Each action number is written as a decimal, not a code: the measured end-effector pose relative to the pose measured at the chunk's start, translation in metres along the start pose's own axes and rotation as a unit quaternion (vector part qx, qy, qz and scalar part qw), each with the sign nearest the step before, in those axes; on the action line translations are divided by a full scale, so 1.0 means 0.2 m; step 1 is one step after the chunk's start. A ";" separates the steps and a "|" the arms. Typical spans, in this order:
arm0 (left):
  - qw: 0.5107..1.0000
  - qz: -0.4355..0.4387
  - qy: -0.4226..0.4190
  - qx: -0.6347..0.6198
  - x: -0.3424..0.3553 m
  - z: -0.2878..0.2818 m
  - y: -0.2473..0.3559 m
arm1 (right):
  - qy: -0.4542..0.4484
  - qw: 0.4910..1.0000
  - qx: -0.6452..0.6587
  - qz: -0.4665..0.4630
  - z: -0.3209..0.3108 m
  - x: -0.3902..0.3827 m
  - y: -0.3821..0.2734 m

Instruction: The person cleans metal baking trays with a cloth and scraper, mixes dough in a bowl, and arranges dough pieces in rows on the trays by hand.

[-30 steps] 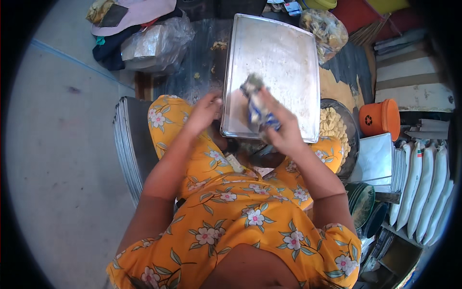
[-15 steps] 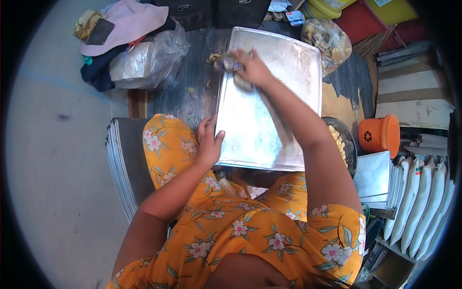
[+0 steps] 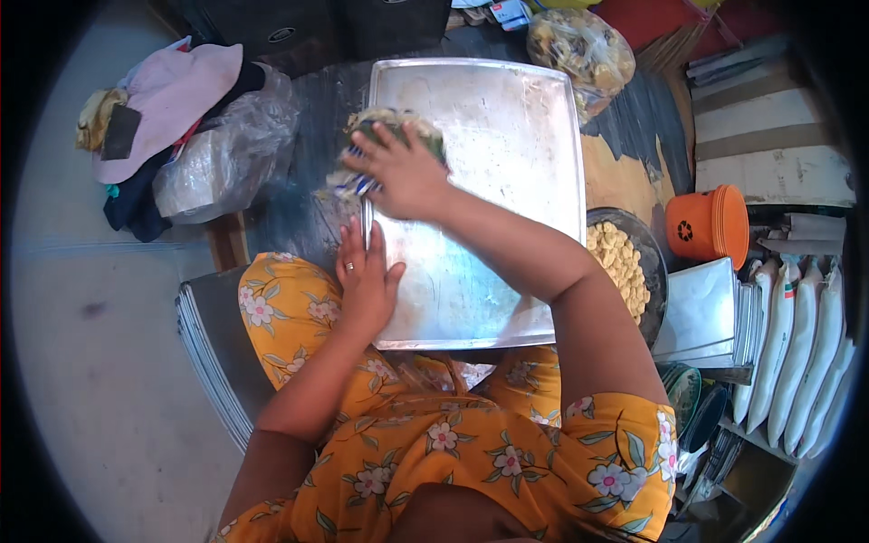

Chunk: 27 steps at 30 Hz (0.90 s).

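A large metal baking tray [image 3: 489, 271], pale and scuffed, lies in front of me over my lap. My right hand [image 3: 403, 172] presses a crumpled rag [image 3: 389, 127] of white, blue and green onto the tray's left rim, its fingers spread over the cloth. Part of the rag hangs past the rim, and motion blurs it. Lower on the same edge, my left hand [image 3: 364, 285] holds the tray, with its fingers along the rim and its thumb over the metal. The undersides of both hands are hidden.
To the right, a round dark pan [image 3: 659, 299] holds many pale yellow lumps [image 3: 625, 271], near an orange bucket [image 3: 711, 226] and stacked trays [image 3: 697, 317]. A filled plastic bag [image 3: 579, 54] sits behind. At left are a pink hat [image 3: 172, 100] and clear plastic wrap [image 3: 226, 154].
My right hand has swept the rag left and down to the tray's left rim. The view has shifted, and the tray appears turned more upright. My left hand's fingers have straightened along the edge.
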State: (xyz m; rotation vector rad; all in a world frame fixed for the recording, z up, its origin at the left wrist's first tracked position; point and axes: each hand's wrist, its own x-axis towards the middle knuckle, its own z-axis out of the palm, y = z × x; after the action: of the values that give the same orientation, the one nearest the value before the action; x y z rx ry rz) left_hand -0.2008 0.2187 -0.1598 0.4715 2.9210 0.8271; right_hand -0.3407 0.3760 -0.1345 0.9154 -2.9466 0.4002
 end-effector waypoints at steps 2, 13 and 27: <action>0.999 -0.035 0.000 -0.005 -0.02 0.00 0.00 | 0.093 0.991 -0.014 0.098 -0.02 0.01 0.31; 0.985 -0.081 0.036 -0.151 -0.01 0.03 -0.07 | 0.164 0.926 0.033 0.337 -0.51 -0.22 0.53; 0.983 -0.067 0.099 -0.143 -0.03 0.11 -0.12 | 0.048 0.956 -0.132 0.256 -0.19 -0.80 0.72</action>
State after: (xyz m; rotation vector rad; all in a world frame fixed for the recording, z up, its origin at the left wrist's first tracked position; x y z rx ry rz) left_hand -0.1982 0.2089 -0.1917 0.1769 2.8930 1.3138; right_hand -0.2903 0.5889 -0.1489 0.0928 -3.0069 0.0479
